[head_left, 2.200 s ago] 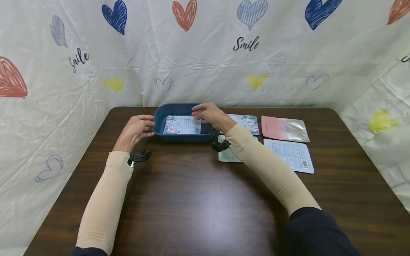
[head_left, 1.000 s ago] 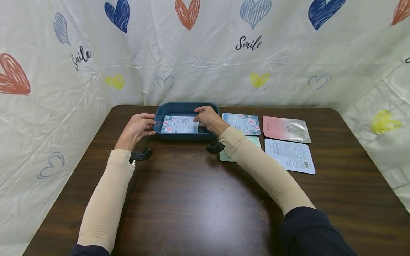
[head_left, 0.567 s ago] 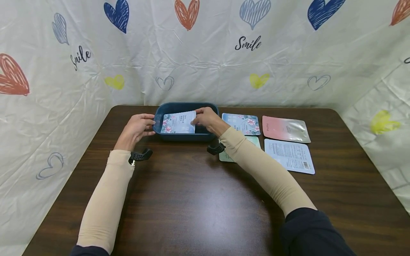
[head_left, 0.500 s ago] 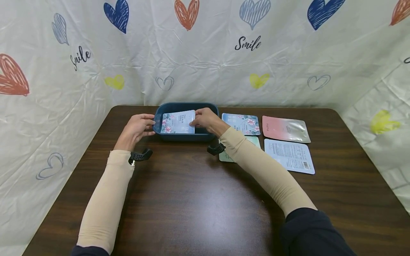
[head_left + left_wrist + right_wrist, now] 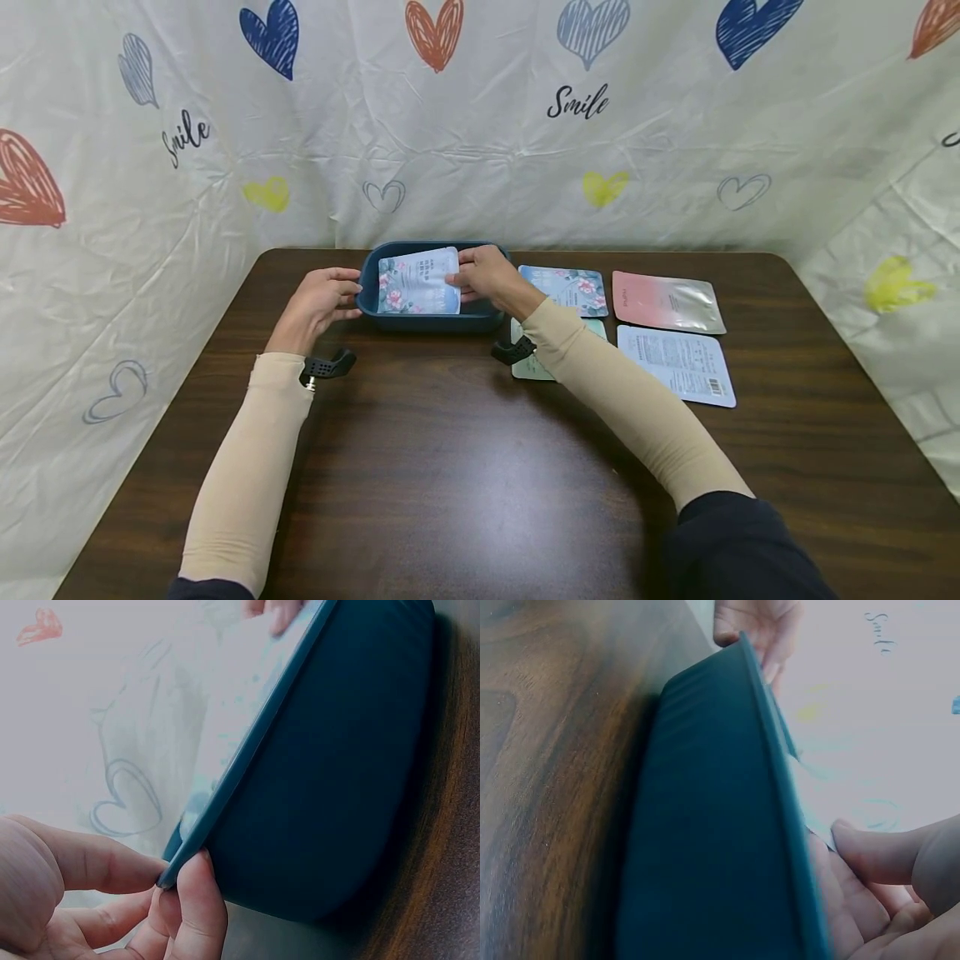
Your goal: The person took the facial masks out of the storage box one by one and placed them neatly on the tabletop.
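A blue floral face mask packet [image 5: 418, 282] is tilted up inside the dark blue plastic bin [image 5: 431, 324] at the back of the table. My right hand [image 5: 489, 277] pinches its right edge between thumb and fingers, as the right wrist view also shows at the packet's corner [image 5: 810, 801]. My left hand [image 5: 317, 307] holds the bin's left end; in the left wrist view, thumb and fingers pinch the rim [image 5: 225, 787]. Whatever lies beneath the packet is hidden.
Right of the bin lie another blue floral packet [image 5: 579, 292], a pink and silver packet [image 5: 667, 302], a pale blue packet [image 5: 675, 362] with printed text and a barcode, and a green packet [image 5: 531, 367] partly under my right forearm. A printed cloth [image 5: 480, 150] hangs behind the table.
My right hand has reached into the bin and taken hold of the floral packet's right edge. That packet has risen from lying flat to tilted. My left hand has stayed at the rim.
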The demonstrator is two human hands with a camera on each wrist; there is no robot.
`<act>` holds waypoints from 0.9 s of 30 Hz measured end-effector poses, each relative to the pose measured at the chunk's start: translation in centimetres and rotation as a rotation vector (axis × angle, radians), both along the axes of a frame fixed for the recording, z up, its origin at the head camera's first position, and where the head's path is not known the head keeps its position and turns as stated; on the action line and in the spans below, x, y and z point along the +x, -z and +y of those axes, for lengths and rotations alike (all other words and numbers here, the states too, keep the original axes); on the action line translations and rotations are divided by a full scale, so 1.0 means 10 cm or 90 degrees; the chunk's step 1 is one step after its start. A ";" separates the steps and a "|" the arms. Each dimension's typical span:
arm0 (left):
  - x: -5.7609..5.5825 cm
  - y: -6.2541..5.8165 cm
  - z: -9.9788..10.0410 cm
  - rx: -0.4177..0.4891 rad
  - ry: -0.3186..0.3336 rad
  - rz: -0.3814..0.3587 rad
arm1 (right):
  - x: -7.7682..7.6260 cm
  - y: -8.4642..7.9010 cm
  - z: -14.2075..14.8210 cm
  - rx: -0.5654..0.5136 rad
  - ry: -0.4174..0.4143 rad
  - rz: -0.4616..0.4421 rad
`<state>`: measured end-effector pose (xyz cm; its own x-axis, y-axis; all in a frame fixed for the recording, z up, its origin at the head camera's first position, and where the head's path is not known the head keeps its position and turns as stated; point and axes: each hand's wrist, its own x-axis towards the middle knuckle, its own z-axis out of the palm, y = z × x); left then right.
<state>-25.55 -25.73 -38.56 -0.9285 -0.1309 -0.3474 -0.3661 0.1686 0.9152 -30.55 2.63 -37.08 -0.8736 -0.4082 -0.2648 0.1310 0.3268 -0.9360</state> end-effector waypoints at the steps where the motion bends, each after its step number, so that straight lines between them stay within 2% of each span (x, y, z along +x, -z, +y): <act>1: 0.00 0.00 0.00 -0.001 0.000 0.000 | 0.01 -0.01 0.02 -0.008 0.004 0.002; 12: 0.00 0.01 -0.01 0.006 -0.001 0.004 | 0.10 -0.16 0.36 -0.099 0.073 -0.014; 18: 0.02 -0.01 -0.01 0.010 0.002 0.007 | 0.15 -0.22 0.55 -0.134 0.080 -0.031; 27: 0.02 -0.01 0.01 0.015 0.000 0.006 | 0.33 -0.31 0.82 -0.170 0.084 -0.044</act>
<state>-25.39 -25.60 -38.43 -0.9319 -0.1231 -0.3413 -0.3572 0.1474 0.9223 -27.27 10.85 -34.01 -0.9073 -0.3552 -0.2248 0.2230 0.0468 -0.9737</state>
